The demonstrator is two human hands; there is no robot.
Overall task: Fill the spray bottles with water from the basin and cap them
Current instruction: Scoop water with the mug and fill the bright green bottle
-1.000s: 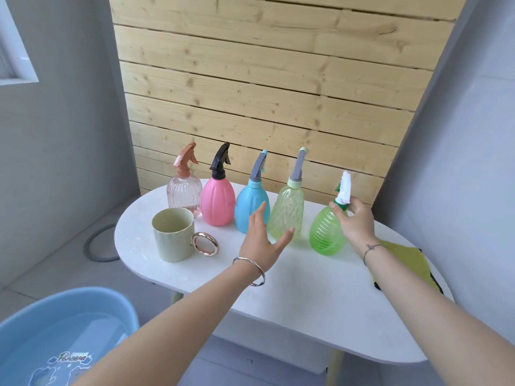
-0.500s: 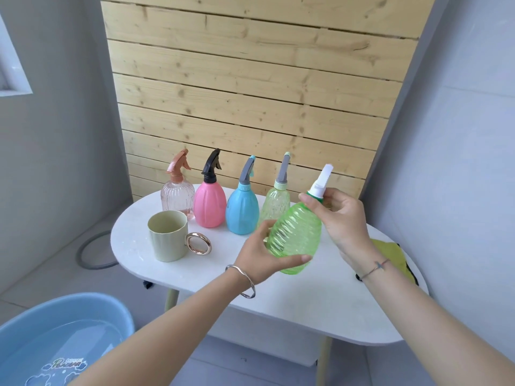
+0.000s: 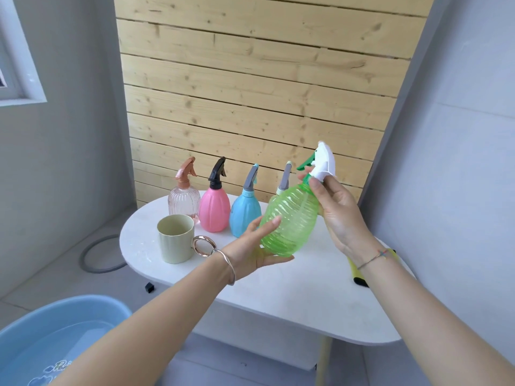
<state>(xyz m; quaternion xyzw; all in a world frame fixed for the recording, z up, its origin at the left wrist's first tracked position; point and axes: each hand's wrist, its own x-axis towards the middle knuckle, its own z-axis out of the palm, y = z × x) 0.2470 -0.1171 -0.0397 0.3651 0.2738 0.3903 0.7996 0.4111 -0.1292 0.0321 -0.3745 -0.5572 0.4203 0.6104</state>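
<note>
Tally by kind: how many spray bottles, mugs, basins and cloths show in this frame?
Plastic spray bottles: 5 (clear pink, opaque pink, blue, pale green, bright green bottle held)
Pale green mug: 1
Blue water basin: 1
Yellow cloth: 1
Total: 8

a single wide-angle view from the person's head, looking forward and down along both forearms. the white table (image 3: pixel 278 296) is close: the left hand (image 3: pixel 250 252) and right hand (image 3: pixel 340 215) are above it. the camera faces the plank wall (image 3: pixel 250 79) behind; a blue basin (image 3: pixel 83 300) is cut off at the lower left.
</note>
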